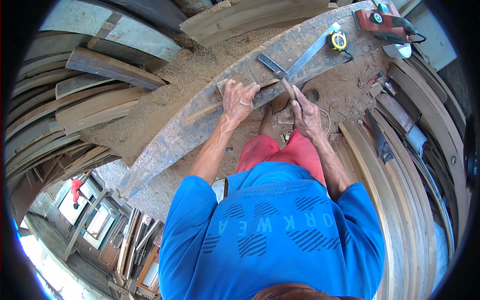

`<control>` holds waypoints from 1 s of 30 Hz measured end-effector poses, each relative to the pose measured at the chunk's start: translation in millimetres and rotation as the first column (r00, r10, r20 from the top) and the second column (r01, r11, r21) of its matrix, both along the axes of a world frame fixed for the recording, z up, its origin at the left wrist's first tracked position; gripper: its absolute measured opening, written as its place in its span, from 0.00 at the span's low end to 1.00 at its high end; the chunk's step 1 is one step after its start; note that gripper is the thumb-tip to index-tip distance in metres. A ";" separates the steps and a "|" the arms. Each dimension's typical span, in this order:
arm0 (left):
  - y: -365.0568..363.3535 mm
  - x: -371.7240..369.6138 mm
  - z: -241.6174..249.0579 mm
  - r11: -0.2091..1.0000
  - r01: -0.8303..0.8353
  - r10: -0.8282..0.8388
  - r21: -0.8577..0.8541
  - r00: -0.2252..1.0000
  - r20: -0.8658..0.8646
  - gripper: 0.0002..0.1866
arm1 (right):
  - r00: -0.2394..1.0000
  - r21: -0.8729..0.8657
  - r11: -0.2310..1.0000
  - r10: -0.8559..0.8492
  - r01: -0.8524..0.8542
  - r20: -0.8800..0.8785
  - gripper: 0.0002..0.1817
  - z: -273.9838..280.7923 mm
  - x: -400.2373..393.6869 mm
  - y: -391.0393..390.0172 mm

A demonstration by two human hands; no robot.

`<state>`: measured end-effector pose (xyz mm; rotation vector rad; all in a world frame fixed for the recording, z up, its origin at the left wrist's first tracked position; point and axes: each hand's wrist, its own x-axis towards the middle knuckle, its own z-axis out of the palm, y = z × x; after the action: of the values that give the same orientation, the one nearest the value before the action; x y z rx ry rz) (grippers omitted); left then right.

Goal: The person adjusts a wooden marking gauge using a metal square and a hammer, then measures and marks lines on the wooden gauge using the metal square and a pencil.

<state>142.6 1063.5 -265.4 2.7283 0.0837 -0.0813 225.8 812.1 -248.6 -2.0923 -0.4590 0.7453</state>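
Observation:
My left hand (pixel 237 102) rests on the plank bench, its fingers curled over a thin wooden strip (pixel 204 111) that lies slantwise along the near side. My right hand (pixel 306 116) grips the wooden handle of a small hammer-like tool (pixel 288 89); its head is near the strip's right end, just to the right of my left hand. Close beyond that tool lies a metal try square (pixel 311 54) with a long steel blade. A yellow and black tape measure (pixel 338 41) sits by the blade's far end.
The long worn bench (pixel 172 137) runs diagonally in front of me. A red electric planer (pixel 382 24) stands at its far right. Stacked boards (pixel 95 107) line the left, and long planks (pixel 380 200) the right. Sawdust covers the floor. Another person (pixel 77 190) is far off, lower left.

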 end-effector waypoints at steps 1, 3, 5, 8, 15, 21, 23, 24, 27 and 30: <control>-0.4 1.6 2.2 1.000 -0.010 0.010 -0.013 1.000 0.015 0.14 | 0.999 0.038 0.999 0.008 -0.010 0.053 0.25 2.4 -3.8 0.2; 0.6 3.8 2.8 1.000 -0.012 0.012 -0.003 1.000 -0.012 0.14 | 0.987 0.111 0.993 0.019 -0.037 0.158 0.25 6.8 -11.3 5.3; -0.6 1.9 2.7 1.000 -0.013 0.013 0.002 1.000 -0.021 0.14 | 0.985 0.060 0.995 0.072 -0.082 0.157 0.25 6.6 -16.3 10.9; -1.4 1.4 0.4 1.000 -0.021 0.021 0.009 1.000 0.022 0.14 | 0.985 -0.087 0.987 0.142 -0.133 0.099 0.25 -6.4 -16.0 11.6; -2.6 2.1 3.4 0.999 -0.042 0.042 0.003 0.999 -0.026 0.13 | 0.987 -0.075 0.990 0.125 -0.118 0.100 0.25 -2.7 -5.3 7.8; -1.6 3.6 3.8 1.000 -0.011 0.012 0.028 0.999 -0.034 0.18 | 0.885 0.083 0.985 -0.174 0.154 0.431 0.33 -15.4 31.5 15.3; -0.6 2.9 2.2 0.999 -0.008 0.008 0.032 1.000 0.001 0.21 | 0.920 -0.031 0.985 -0.147 0.170 0.363 0.43 -28.2 46.5 15.0; -1.3 2.8 2.6 1.000 -0.009 0.008 0.024 0.999 0.033 0.23 | 0.916 -0.079 0.982 -0.127 0.169 0.381 0.44 -31.6 55.5 17.3; -3.6 3.5 -0.1 0.999 0.042 -0.043 0.020 0.996 0.077 0.27 | 0.861 -0.105 0.974 -0.125 0.202 0.494 0.49 -70.8 67.9 17.5; -2.5 3.8 -3.3 0.994 0.105 -0.107 0.042 0.992 0.061 0.27 | 0.811 -0.084 0.946 -0.220 0.312 0.542 0.42 -77.9 69.5 28.8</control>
<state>146.3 1061.0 -268.7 2.7701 -0.0789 -0.0245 295.2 841.0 -326.5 -2.4561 -0.3854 0.0264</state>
